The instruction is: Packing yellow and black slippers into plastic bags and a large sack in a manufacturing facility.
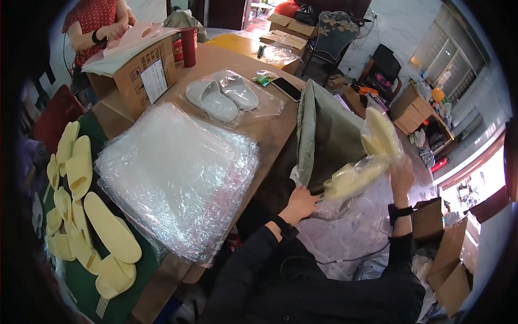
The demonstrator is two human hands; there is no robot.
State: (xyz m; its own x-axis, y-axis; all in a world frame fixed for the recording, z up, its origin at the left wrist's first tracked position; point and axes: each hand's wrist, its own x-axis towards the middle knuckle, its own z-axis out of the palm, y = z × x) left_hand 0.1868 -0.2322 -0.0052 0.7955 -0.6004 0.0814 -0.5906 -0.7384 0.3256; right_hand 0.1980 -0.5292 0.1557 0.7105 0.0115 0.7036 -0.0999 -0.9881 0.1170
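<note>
Gripping the rim of a grey-green sack [329, 135] beside the table [270, 135], the left hand [300, 202] holds it open. The right hand [402, 175] clasps a clear bag of yellow slippers [367, 156] above the sack's mouth.

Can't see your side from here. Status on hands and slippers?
Left hand grips sack edge. Right hand holds bagged yellow slippers over sack mouth. Nothing in the way.

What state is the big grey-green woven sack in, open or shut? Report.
Open: the left hand pulls back the big grey-green woven sack rim, showing its dark inside.
</note>
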